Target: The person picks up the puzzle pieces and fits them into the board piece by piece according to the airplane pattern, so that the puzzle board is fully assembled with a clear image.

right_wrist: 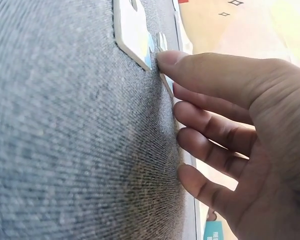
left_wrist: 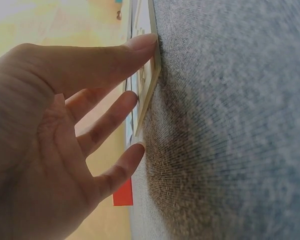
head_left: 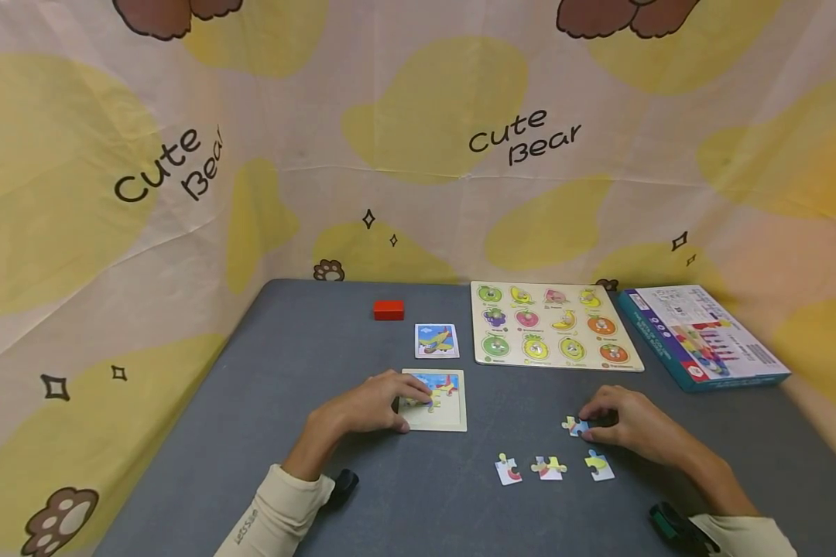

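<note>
Head: left hand (head_left: 372, 402) near centre, relaxed, fingers over puzzle tray (head_left: 449, 418), thumb at its lower-left corner. Right hand (head_left: 630, 424) right of centre, thumb and forefinger pinching puzzle piece (head_left: 569, 425). Three loose pieces (head_left: 549, 469) just below, lower right of frame. Picture card (head_left: 436, 341) above tray, red block (head_left: 388, 311) beyond; fruit board (head_left: 557, 329) and box (head_left: 710, 333) toward right edge.

Left wrist: thumb tip touching tray edge, top centre; other fingers spread loosely.

Right wrist: thumb on pinched piece, top centre; one loose piece nearer, upper left of thumb.
</note>
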`<move>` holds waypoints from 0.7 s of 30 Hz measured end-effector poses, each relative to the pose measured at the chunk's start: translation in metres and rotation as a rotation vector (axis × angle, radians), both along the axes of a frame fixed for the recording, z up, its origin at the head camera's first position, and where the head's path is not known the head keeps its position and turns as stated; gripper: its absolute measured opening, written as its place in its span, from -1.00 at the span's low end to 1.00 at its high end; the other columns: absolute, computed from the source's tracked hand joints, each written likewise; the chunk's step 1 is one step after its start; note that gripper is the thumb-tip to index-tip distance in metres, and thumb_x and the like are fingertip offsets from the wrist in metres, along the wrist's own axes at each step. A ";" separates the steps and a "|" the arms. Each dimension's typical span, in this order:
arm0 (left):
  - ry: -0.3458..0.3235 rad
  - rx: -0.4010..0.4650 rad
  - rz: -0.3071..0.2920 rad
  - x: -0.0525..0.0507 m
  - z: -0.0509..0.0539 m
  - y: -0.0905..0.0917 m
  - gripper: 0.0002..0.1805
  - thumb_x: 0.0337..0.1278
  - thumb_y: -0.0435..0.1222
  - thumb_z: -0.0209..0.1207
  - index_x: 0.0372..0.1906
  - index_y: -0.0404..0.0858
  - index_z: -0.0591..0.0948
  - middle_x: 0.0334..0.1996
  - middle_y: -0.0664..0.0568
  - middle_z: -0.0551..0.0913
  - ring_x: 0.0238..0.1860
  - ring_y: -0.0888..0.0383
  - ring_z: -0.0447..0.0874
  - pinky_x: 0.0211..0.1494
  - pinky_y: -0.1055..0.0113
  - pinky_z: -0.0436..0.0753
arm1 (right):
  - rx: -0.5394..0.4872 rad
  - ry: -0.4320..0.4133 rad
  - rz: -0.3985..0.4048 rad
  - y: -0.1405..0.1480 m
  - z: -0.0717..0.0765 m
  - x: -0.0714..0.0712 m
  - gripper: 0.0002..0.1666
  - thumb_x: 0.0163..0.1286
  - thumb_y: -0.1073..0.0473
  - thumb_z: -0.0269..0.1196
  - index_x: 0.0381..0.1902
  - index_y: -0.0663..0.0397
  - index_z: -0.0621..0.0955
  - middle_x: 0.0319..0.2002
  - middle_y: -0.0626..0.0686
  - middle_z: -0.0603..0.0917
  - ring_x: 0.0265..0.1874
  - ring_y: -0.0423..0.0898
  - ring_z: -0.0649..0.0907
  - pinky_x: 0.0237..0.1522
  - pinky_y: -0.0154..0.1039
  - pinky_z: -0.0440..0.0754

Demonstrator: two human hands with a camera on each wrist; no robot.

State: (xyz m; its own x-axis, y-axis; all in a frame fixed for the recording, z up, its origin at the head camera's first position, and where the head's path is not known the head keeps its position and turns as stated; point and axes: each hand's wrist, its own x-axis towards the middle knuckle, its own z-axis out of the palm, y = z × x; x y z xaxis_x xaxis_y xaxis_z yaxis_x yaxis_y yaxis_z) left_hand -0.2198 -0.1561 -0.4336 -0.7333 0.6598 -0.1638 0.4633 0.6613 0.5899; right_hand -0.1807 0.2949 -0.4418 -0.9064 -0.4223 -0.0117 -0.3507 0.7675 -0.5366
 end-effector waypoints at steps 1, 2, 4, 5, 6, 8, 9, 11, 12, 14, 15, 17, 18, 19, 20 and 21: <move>-0.006 0.000 0.001 0.000 0.000 0.000 -0.43 0.18 -0.41 0.44 0.33 -0.16 0.69 0.40 0.11 0.59 0.33 0.02 0.43 0.45 -0.19 0.32 | -0.001 0.000 0.001 0.000 0.000 0.000 -0.75 0.26 -0.07 0.56 -0.18 -0.14 0.79 -0.24 -0.23 0.65 -0.24 -0.33 0.57 -0.14 -0.29 0.58; -0.009 -0.001 0.002 0.000 0.000 0.000 -0.43 0.18 -0.41 0.44 0.33 -0.15 0.69 0.40 0.11 0.58 0.33 0.02 0.43 0.45 -0.20 0.32 | -0.002 0.002 0.002 0.000 0.000 0.000 -0.75 0.27 -0.07 0.56 -0.19 -0.14 0.79 -0.25 -0.23 0.64 -0.25 -0.33 0.57 -0.15 -0.29 0.58; -0.010 -0.002 0.002 0.000 0.001 0.000 -0.43 0.18 -0.40 0.44 0.33 -0.16 0.69 0.41 0.10 0.58 0.33 0.01 0.44 0.45 -0.21 0.31 | -0.005 0.004 0.002 0.000 0.000 0.000 -0.75 0.27 -0.07 0.56 -0.20 -0.14 0.78 -0.25 -0.22 0.64 -0.25 -0.32 0.57 -0.16 -0.29 0.57; -0.006 -0.003 0.000 0.000 0.000 0.000 -0.43 0.18 -0.40 0.44 0.33 -0.16 0.69 0.40 0.10 0.58 0.33 0.01 0.44 0.45 -0.21 0.32 | -0.006 0.006 0.003 0.000 0.000 0.000 -0.75 0.27 -0.07 0.56 -0.20 -0.13 0.78 -0.25 -0.22 0.64 -0.26 -0.32 0.56 -0.16 -0.29 0.57; -0.002 -0.004 -0.003 0.000 0.000 0.000 -0.43 0.18 -0.40 0.44 0.33 -0.16 0.69 0.40 0.10 0.59 0.33 0.01 0.44 0.45 -0.21 0.32 | -0.008 0.009 0.003 0.000 0.000 0.000 -0.75 0.26 -0.07 0.56 -0.20 -0.13 0.78 -0.25 -0.22 0.64 -0.26 -0.32 0.56 -0.17 -0.29 0.57; 0.008 -0.007 -0.007 0.000 0.000 0.000 -0.44 0.19 -0.40 0.44 0.33 -0.16 0.69 0.40 0.09 0.59 0.34 0.01 0.44 0.44 -0.19 0.33 | -0.008 0.012 0.005 -0.001 0.000 0.000 -0.75 0.27 -0.07 0.56 -0.20 -0.12 0.78 -0.25 -0.22 0.64 -0.26 -0.33 0.56 -0.16 -0.29 0.57; 0.013 -0.009 -0.010 0.000 0.000 0.000 -0.44 0.19 -0.40 0.44 0.33 -0.17 0.69 0.40 0.09 0.59 0.34 0.00 0.45 0.44 -0.18 0.34 | -0.006 0.013 0.005 -0.001 -0.001 0.000 -0.74 0.27 -0.07 0.56 -0.20 -0.12 0.78 -0.25 -0.22 0.64 -0.26 -0.33 0.56 -0.16 -0.29 0.58; 0.017 -0.009 -0.014 0.001 0.000 0.000 -0.44 0.19 -0.41 0.44 0.33 -0.17 0.69 0.40 0.09 0.59 0.34 0.00 0.45 0.44 -0.16 0.35 | 0.003 0.017 0.005 -0.001 -0.001 0.000 -0.74 0.27 -0.07 0.56 -0.19 -0.12 0.78 -0.25 -0.22 0.64 -0.25 -0.34 0.56 -0.16 -0.29 0.58; 0.020 -0.008 -0.016 0.001 0.000 0.000 -0.44 0.19 -0.41 0.44 0.33 -0.17 0.69 0.40 0.09 0.59 0.34 0.00 0.45 0.44 -0.15 0.35 | 0.006 0.016 0.004 -0.002 -0.001 -0.001 -0.74 0.27 -0.07 0.56 -0.19 -0.12 0.77 -0.25 -0.22 0.64 -0.25 -0.34 0.56 -0.15 -0.29 0.58; 0.024 -0.006 -0.017 0.001 0.000 0.000 -0.44 0.18 -0.41 0.44 0.33 -0.17 0.69 0.40 0.09 0.59 0.33 0.00 0.45 0.43 -0.15 0.35 | 0.015 0.016 0.001 -0.004 -0.001 -0.001 -0.73 0.27 -0.08 0.55 -0.18 -0.12 0.77 -0.25 -0.22 0.64 -0.25 -0.34 0.56 -0.15 -0.29 0.59; 0.026 -0.005 -0.019 0.001 0.000 0.000 -0.44 0.18 -0.41 0.44 0.32 -0.17 0.69 0.40 0.09 0.59 0.33 0.00 0.45 0.43 -0.14 0.36 | 0.019 0.015 -0.001 -0.005 -0.001 -0.001 -0.73 0.27 -0.08 0.55 -0.18 -0.13 0.77 -0.25 -0.22 0.64 -0.25 -0.34 0.56 -0.15 -0.29 0.59; 0.033 -0.005 -0.021 0.001 0.000 0.000 -0.43 0.17 -0.40 0.44 0.33 -0.17 0.69 0.40 0.10 0.60 0.33 0.01 0.45 0.42 -0.14 0.36 | 0.019 0.017 -0.002 -0.009 0.000 -0.001 -0.73 0.27 -0.08 0.55 -0.17 -0.13 0.77 -0.25 -0.22 0.64 -0.25 -0.33 0.56 -0.15 -0.29 0.59; 0.036 -0.006 -0.022 0.001 0.000 0.000 -0.43 0.17 -0.40 0.44 0.33 -0.17 0.69 0.40 0.10 0.60 0.32 0.01 0.45 0.41 -0.13 0.36 | 0.018 0.017 -0.001 -0.011 0.000 -0.002 -0.72 0.28 -0.09 0.55 -0.17 -0.13 0.77 -0.24 -0.22 0.64 -0.24 -0.33 0.56 -0.15 -0.29 0.59; 0.038 -0.008 -0.021 0.002 0.001 0.000 -0.43 0.18 -0.40 0.44 0.33 -0.17 0.69 0.40 0.10 0.59 0.32 0.01 0.46 0.41 -0.13 0.37 | 0.015 0.019 0.001 -0.013 0.000 -0.002 -0.72 0.28 -0.09 0.55 -0.17 -0.13 0.77 -0.24 -0.22 0.64 -0.24 -0.32 0.57 -0.15 -0.29 0.59; 0.039 -0.008 -0.022 0.002 0.001 0.000 -0.43 0.18 -0.41 0.44 0.33 -0.18 0.69 0.40 0.10 0.59 0.32 0.01 0.46 0.41 -0.13 0.37 | 0.011 0.017 0.005 -0.016 0.001 -0.003 -0.73 0.28 -0.09 0.55 -0.17 -0.13 0.77 -0.24 -0.22 0.64 -0.24 -0.32 0.57 -0.14 -0.28 0.59; 0.038 -0.007 -0.020 0.002 0.001 0.000 -0.43 0.18 -0.41 0.44 0.33 -0.18 0.69 0.40 0.09 0.59 0.31 0.01 0.45 0.40 -0.13 0.37 | 0.007 0.020 0.009 -0.018 0.001 -0.004 -0.73 0.29 -0.08 0.54 -0.17 -0.13 0.77 -0.23 -0.21 0.63 -0.23 -0.32 0.58 -0.14 -0.28 0.59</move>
